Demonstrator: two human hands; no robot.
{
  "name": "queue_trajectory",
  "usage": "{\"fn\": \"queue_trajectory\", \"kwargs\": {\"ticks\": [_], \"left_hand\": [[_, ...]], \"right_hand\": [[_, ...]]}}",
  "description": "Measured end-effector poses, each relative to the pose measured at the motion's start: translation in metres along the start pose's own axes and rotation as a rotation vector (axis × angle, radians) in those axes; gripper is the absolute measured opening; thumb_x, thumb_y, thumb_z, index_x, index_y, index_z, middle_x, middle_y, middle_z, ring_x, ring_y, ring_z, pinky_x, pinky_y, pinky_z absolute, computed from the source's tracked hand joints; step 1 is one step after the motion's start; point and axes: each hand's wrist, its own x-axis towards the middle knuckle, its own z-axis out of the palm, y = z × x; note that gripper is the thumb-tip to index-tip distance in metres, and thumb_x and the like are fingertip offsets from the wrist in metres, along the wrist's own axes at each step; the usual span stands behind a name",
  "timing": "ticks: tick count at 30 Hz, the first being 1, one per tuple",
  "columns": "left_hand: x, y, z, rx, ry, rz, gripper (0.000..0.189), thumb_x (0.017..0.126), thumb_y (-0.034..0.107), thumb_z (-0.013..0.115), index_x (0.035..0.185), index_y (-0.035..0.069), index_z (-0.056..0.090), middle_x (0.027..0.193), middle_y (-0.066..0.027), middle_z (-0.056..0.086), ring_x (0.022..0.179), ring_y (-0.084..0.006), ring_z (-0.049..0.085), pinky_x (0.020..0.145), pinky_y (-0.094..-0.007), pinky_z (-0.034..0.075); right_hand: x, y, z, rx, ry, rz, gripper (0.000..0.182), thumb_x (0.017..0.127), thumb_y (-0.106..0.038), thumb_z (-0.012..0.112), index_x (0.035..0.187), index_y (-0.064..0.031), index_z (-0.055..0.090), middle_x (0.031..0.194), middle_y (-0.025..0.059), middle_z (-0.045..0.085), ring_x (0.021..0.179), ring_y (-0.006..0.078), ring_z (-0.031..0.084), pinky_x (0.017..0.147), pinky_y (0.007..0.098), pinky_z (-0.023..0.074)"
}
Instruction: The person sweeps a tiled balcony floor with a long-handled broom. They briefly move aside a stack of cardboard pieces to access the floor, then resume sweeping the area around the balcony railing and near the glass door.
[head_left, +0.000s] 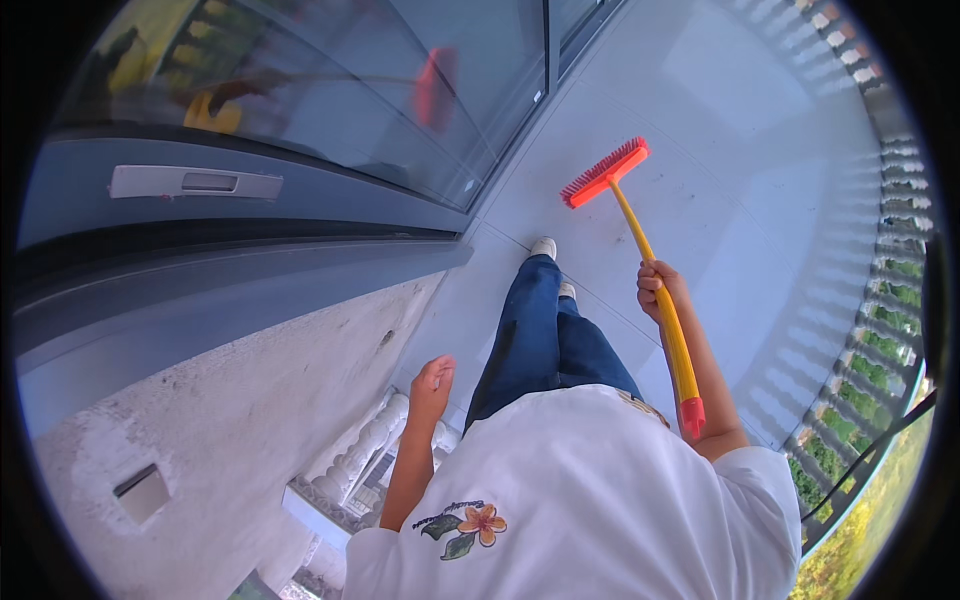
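Observation:
My right hand (660, 289) grips the yellow handle (673, 337) of a broom partway along its length. The handle ends in a red cap beside my right forearm. At the far end is the orange-red broom head (609, 174), its reddish bristles turned toward the upper left. Whether the head touches the floor or hangs above it, I cannot tell. My left hand (433, 384) is at my left side, near the wall, holding nothing. Its fingers are loosely curled and the thumb stands off from them.
A grey-framed glass door (480, 67) with a recessed metal handle (196, 182) stands on the left, reflecting the broom. Below its sill runs a rough plaster wall (247, 420). Dark specks mark the tiled floor (720, 247). A balustrade (900, 202) curves along the right.

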Motion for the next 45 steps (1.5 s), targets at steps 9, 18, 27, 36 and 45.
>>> {"fn": "queue_trajectory", "kwargs": {"ticks": [9,18,27,36,45], "left_hand": [[0.037,0.195,0.0,-0.089,-0.393,0.729,0.07,0.064,0.007,0.066,0.123,0.012,0.029,0.124,-0.0143,0.035,0.114,-0.0296,0.034,0.095,-0.0363,0.027],[0.037,0.212,-0.006,-0.122,-0.727,1.134,0.029,0.06,0.005,0.068,0.086,0.006,0.056,0.081,-0.008,0.055,0.076,-0.0244,0.055,0.072,-0.0338,0.045],[0.093,0.186,0.059,-0.215,-0.278,0.852,0.019,0.07,-0.001,0.059,0.084,0.005,0.048,0.079,-0.0077,0.053,0.073,-0.0227,0.053,0.067,-0.0303,0.042],[0.135,0.214,0.103,-0.211,-0.456,0.988,0.018,0.072,0.002,0.057,0.084,0.007,0.045,0.082,-0.008,0.052,0.081,-0.0212,0.052,0.092,-0.0375,0.031],[0.094,0.276,0.019,-0.644,-0.766,0.948,0.034,0.074,0.031,0.059,0.061,0.011,0.037,0.045,0.0014,0.037,0.042,-0.0107,0.037,0.053,-0.0283,0.037]], "right_hand": [[0.023,0.084,0.062,0.068,0.132,-0.015,0.01,0.079,-0.012,0.044,0.072,-0.0097,0.037,0.054,-0.0028,0.039,0.04,0.0059,0.037,0.036,0.0213,0.0294],[0.042,0.171,0.084,-0.127,0.117,0.283,0.009,0.079,-0.01,0.044,0.075,-0.0052,0.037,0.05,0.0042,0.042,0.04,0.0138,0.041,0.039,0.0267,0.0337],[0.124,0.143,0.075,-0.338,0.235,0.251,0.012,0.078,-0.015,0.044,0.071,-0.0069,0.039,0.052,0.002,0.043,0.041,0.0102,0.04,0.037,0.0217,0.0323],[0.157,0.057,0.048,-0.307,0.354,-0.169,0.011,0.076,-0.011,0.046,0.07,-0.0026,0.044,0.052,0.0063,0.046,0.04,0.0146,0.043,0.037,0.0245,0.0365],[0.024,0.114,0.07,0.525,-0.226,-0.082,0.01,0.08,-0.015,0.05,0.083,-0.0059,0.047,0.074,0.0072,0.057,0.074,0.024,0.06,0.059,0.0325,0.0514]]}}
